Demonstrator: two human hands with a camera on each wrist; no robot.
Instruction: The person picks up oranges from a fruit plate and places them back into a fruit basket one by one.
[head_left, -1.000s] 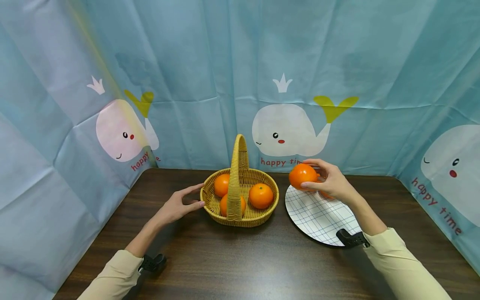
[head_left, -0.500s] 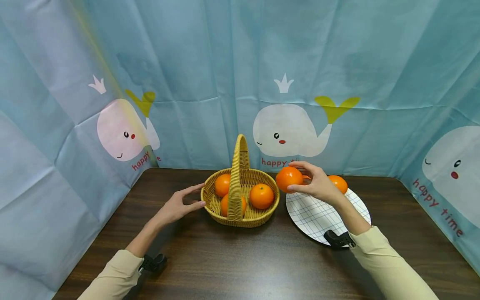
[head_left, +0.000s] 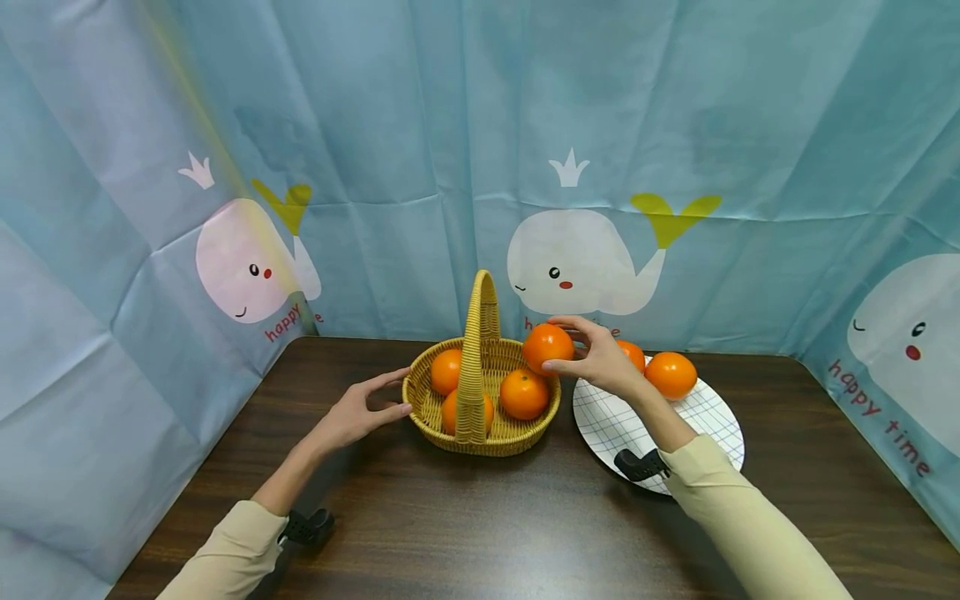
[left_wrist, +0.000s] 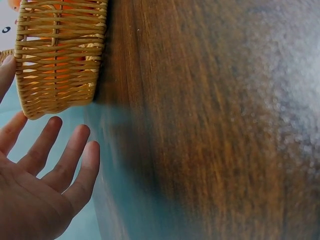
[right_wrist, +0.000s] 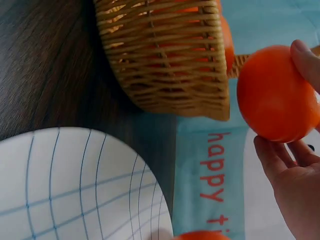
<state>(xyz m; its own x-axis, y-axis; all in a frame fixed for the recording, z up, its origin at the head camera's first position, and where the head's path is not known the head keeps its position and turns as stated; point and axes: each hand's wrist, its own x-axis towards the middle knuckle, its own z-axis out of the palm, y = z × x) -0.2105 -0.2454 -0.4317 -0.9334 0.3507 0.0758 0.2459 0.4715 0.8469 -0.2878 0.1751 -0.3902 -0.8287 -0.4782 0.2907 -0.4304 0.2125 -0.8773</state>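
A: Head cam?
B: R grip (head_left: 603, 358) holds orange (head_left: 547, 344) by basket's (head_left: 504, 447) far right rim; three oranges (head_left: 524, 394) inside, two others (head_left: 671, 376) on plate (head_left: 708, 425), right. L grip (head_left: 351, 418): relaxed fingers, tips at left rim.
A: Handling?
B: Prob. firm, fairly light, not fragile; shiny, so maybe slippy. Best hold: round widest part, thumb opp. fingers.
A: L wrist adds?
B: Thumb + index at rim, other fingers spread, apart from it. Orange colour shows thru weave.
A: R wrist?
B: Small gap betw. held orange and rim; head cam has them overlapping. Also shows fingertips under, thumb opp.
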